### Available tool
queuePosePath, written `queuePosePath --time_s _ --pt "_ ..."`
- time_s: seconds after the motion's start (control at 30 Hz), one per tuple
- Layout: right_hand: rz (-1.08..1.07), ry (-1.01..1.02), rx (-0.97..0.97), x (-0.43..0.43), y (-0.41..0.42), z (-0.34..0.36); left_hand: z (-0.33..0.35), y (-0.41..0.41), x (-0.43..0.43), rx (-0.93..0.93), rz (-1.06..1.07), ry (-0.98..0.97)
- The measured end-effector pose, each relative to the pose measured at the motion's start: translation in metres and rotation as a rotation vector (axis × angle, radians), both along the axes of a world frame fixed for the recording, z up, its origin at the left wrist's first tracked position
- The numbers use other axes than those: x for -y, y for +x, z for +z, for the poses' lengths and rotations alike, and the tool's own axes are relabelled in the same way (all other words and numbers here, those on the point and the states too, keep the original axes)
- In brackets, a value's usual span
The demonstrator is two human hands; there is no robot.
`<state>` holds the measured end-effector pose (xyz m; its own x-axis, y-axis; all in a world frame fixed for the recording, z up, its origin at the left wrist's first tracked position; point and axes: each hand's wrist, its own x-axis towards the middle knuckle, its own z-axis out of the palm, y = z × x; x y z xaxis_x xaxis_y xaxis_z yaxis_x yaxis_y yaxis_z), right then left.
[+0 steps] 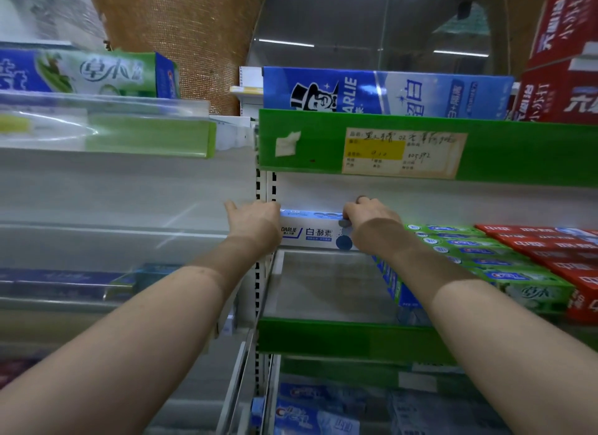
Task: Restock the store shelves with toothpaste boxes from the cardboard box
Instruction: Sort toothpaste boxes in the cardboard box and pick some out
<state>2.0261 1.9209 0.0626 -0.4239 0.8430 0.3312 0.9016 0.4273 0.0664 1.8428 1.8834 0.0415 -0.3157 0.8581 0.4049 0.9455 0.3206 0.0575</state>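
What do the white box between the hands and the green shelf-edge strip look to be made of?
White box: printed cardboard, likely glossy; crisp folded edges, sheen on top. Green strip: probably smooth plastic; uniform colour, soft reflections, paper label stuck on.

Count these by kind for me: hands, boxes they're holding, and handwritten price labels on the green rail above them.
Hands: 2, left hand, right hand
White toothpaste box held: 1
Handwritten price label: 1
Total: 4
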Motion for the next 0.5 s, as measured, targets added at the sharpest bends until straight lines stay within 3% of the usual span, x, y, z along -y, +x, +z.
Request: queuePosePath --time_s 0.23,0.4,0.5 --pt "0.136 0.052 -0.165 0.038 -0.014 0.011 0.007 0.003 0.029 0.021 -0.035 0.146" --pt "0.206 -0.061 -0.340 0.081 -0.047 0.019 0.014 0.003 0.067 0.251 -0.128 0.299" --pt "0.239 -0.110 -0.507 0.106 -0.064 0.021 0.022 -0.001 0.098 0.483 -0.159 0.392"
